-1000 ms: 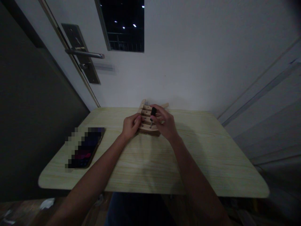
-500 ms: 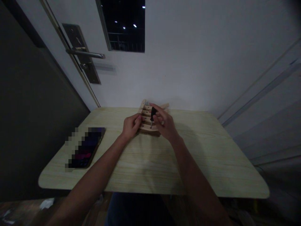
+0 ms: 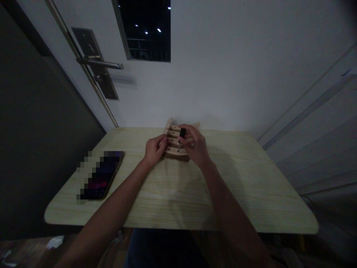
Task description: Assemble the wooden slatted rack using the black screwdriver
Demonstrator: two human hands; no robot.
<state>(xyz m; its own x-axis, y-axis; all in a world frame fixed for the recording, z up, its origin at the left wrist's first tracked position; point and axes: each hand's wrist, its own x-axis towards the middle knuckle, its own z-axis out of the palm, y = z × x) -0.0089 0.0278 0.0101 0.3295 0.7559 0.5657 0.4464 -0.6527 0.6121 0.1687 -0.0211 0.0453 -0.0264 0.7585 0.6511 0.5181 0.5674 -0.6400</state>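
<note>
A small slatted wooden piece [image 3: 174, 134] rests on the table near its back edge, with holes showing in its slats. My left hand [image 3: 155, 149] grips its left side, thumb on top. In my right hand [image 3: 197, 146] is a short screwdriver [image 3: 182, 133] with a black handle, held between thumb and fingers. Its metal shaft points down at the front slat, and the tip meets the wood around a hole or screw, too small to tell which. Part of the piece's right side lies hidden behind my right hand.
A phone [image 3: 103, 178], partly pixelated, lies on the table's left side. The light wood-grain table [image 3: 251, 193] has rounded front corners. Behind it stands a white door [image 3: 223, 74] with a metal lever handle [image 3: 103, 64] and a dark window [image 3: 149, 29].
My right hand's fingers have shifted around the screwdriver handle, with the index finger now more curled. The left hand keeps its hold on the wooden piece. The view has moved very slightly.
</note>
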